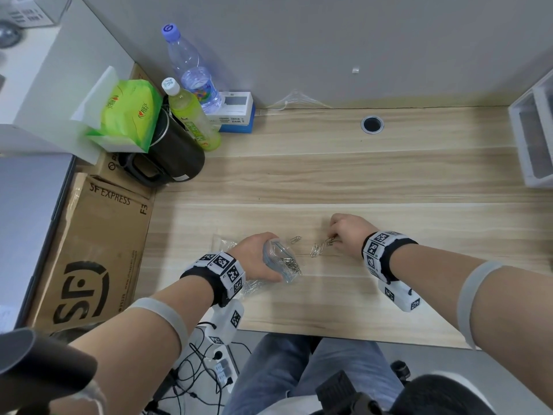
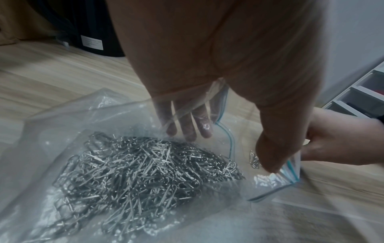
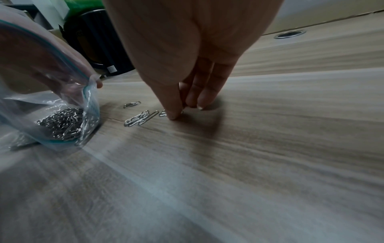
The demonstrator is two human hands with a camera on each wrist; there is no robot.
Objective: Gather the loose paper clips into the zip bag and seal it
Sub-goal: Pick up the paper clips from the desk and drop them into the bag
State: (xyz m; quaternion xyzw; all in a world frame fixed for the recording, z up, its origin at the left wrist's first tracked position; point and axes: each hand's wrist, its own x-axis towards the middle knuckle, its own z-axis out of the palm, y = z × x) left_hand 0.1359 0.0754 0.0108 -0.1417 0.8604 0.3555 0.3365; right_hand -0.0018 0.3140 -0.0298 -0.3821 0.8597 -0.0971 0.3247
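Pinching a thin wire clip (image 3: 163, 113), right hand (image 1: 348, 232), crinkled clear zip bag (image 1: 279, 260)

zip bag (image 1: 279, 259): clear, with a blue-green strip along its mouth
paper clips (image 1: 319, 248): silver
desk (image 1: 359, 175): pale wood grain in light and darker bands
my wristbands (image 1: 386, 253): black, with white blocks bearing black square codes
kettle (image 1: 173, 157): black
tea bottle (image 1: 191, 118): yellow-green, white cap
water bottle (image 1: 191, 67): clear, lilac cap
carton (image 1: 89, 250): brown, black lettering
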